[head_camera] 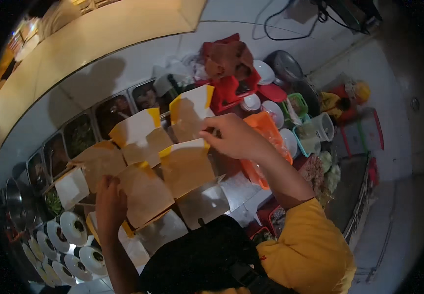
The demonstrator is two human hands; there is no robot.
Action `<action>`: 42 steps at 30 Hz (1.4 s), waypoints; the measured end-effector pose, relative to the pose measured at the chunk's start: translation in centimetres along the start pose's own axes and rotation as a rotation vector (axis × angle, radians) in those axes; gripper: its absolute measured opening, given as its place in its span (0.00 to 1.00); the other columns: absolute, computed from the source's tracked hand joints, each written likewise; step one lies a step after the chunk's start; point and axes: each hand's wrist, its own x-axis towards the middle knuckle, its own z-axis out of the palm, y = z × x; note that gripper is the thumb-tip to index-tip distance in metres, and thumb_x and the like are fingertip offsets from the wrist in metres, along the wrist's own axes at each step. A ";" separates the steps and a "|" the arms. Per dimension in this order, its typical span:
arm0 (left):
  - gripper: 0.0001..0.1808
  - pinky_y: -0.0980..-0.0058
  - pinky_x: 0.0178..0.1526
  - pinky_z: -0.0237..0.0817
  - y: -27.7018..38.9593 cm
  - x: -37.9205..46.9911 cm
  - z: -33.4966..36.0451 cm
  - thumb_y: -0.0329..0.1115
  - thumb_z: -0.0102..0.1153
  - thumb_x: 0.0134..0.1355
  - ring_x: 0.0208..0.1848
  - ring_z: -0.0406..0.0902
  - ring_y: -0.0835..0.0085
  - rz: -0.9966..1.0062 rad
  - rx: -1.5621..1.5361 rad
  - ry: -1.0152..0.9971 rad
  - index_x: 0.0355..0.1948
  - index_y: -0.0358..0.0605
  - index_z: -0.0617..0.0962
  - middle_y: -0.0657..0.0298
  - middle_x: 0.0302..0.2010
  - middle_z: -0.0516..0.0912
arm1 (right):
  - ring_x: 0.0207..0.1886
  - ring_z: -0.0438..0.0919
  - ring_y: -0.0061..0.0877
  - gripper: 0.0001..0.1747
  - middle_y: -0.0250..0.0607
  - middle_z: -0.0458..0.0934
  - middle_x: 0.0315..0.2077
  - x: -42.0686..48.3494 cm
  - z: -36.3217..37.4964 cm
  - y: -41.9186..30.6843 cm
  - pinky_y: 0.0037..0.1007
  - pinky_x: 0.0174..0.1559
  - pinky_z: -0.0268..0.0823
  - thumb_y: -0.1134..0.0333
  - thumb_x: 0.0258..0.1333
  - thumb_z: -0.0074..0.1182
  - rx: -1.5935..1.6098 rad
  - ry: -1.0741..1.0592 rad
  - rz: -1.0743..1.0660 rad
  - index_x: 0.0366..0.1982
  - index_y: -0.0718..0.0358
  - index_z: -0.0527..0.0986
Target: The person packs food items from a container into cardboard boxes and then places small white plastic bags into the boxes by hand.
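Before me stand several open paper food boxes, yellow outside and pale inside. My left hand (112,196) is at the left edge of a near box (145,193), with its fingers bent. My right hand (230,134) is raised at the right side of the group, thumb and fingers curled beside the flap of a far box (191,106) and above the corner of another box (188,167). Whether either hand grips a flap cannot be made out. A further box (138,128) has its lid flap upright, and a box at the left (99,161) lies in shadow.
Metal food pans (79,136) line the wall side. Several white bowls (74,228) with dark contents stand at the lower left. An orange basket (267,147), a red crate (230,92), stacked white bowls (250,102) and a clear plastic cup (324,126) crowd the right.
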 end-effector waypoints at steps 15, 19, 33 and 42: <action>0.24 0.55 0.63 0.65 2.8 -1.8 -3.4 0.20 0.58 0.51 0.61 0.72 0.48 -0.038 0.125 0.249 0.52 0.39 0.78 0.50 0.62 0.73 | 0.39 0.82 0.45 0.05 0.51 0.82 0.34 -13.6 -0.6 34.0 0.43 0.42 0.76 0.73 0.57 0.52 -0.870 0.111 0.575 0.34 0.64 0.78; 0.17 0.56 0.58 0.67 2.1 -4.1 -4.0 0.27 0.62 0.53 0.56 0.75 0.49 0.106 0.168 0.335 0.46 0.39 0.80 0.50 0.54 0.79 | 0.38 0.78 0.53 0.05 0.56 0.78 0.31 -11.5 -4.8 20.2 0.50 0.41 0.68 0.73 0.58 0.52 -0.479 0.231 0.418 0.34 0.69 0.76; 0.25 0.57 0.56 0.67 -4.7 -17.0 -1.5 0.27 0.68 0.53 0.55 0.76 0.60 -0.017 -0.059 0.571 0.52 0.54 0.78 0.62 0.51 0.80 | 0.33 0.75 0.16 0.03 0.31 0.80 0.30 9.5 7.8 -20.8 0.23 0.38 0.68 0.76 0.59 0.62 0.438 -0.071 -0.352 0.32 0.68 0.79; 0.20 0.59 0.54 0.68 -8.4 -27.4 -2.4 0.25 0.68 0.52 0.52 0.78 0.61 -0.212 -0.122 0.567 0.47 0.49 0.80 0.62 0.46 0.83 | 0.34 0.82 0.49 0.04 0.58 0.81 0.28 20.1 30.8 -31.5 0.41 0.37 0.74 0.77 0.52 0.57 -0.171 -0.229 -0.917 0.30 0.70 0.79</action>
